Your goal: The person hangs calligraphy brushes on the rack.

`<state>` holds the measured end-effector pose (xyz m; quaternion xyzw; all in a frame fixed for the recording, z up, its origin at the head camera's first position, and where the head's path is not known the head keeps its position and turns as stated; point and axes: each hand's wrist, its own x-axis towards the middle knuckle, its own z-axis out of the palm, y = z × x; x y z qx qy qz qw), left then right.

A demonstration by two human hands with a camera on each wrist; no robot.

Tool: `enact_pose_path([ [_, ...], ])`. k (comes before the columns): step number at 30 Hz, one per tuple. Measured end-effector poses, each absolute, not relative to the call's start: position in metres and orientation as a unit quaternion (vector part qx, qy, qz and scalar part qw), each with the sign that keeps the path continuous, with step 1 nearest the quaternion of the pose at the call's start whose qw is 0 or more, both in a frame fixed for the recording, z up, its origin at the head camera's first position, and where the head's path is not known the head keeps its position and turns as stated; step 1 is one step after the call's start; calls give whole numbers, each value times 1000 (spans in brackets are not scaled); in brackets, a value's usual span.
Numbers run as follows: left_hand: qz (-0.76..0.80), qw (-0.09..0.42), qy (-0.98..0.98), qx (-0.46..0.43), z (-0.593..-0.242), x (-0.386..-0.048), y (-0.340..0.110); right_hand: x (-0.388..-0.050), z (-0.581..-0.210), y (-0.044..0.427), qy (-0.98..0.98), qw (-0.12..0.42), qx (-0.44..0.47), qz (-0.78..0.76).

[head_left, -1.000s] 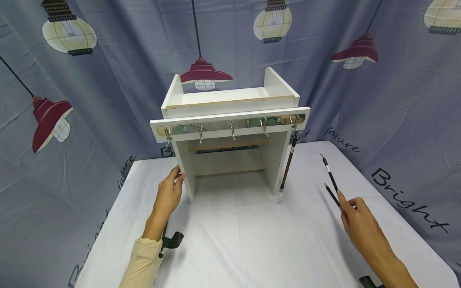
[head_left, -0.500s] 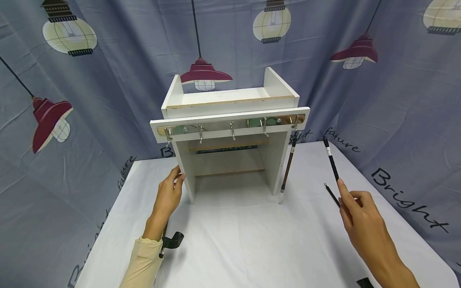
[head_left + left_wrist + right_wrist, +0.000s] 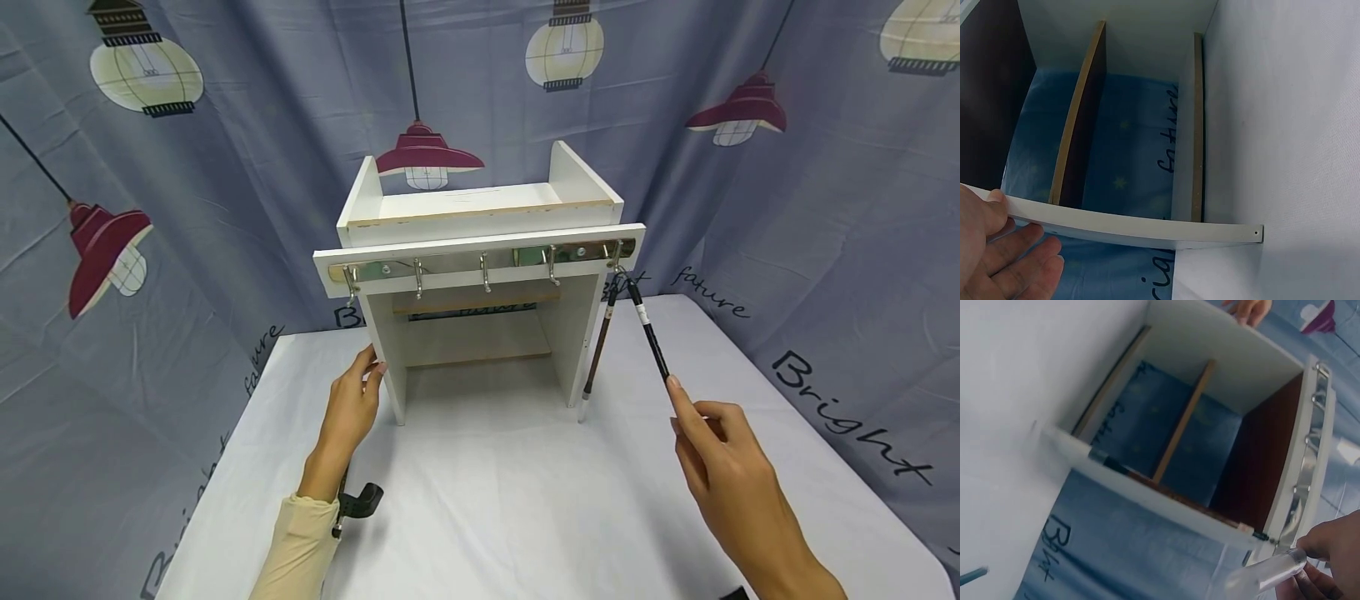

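Note:
A white wooden shelf stands on the table, with a metal hook rail across its front. My left hand holds the edge of its left side panel, thumb on one face and fingers beyond. A brown-handled calligraphy brush hangs from the rightmost hook, its clear cap down. My right hand pinches a black-handled calligraphy brush. Its looped upper end is beside that hook; whether the loop touches it I cannot tell. In the right wrist view a clear cap sticks out from the fingers.
White cloth covers the table. A blue-grey curtain printed with lamps hangs behind and around it. The tip of a dark stick shows at the lower left of the right wrist view.
My right hand has raised the black-handled brush and moved it left to the rightmost hook. A second black looped tip below it has gone from the head view. My left hand stays put.

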<state>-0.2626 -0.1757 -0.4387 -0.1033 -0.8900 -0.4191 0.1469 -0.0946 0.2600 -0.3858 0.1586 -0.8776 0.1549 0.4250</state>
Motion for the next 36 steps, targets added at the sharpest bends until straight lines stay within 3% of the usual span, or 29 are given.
enact_pose_path([
  [36, -421, 149, -889, -102, -438, -262, -175, -110, -387, 228, -884, 387, 206, 161],
])
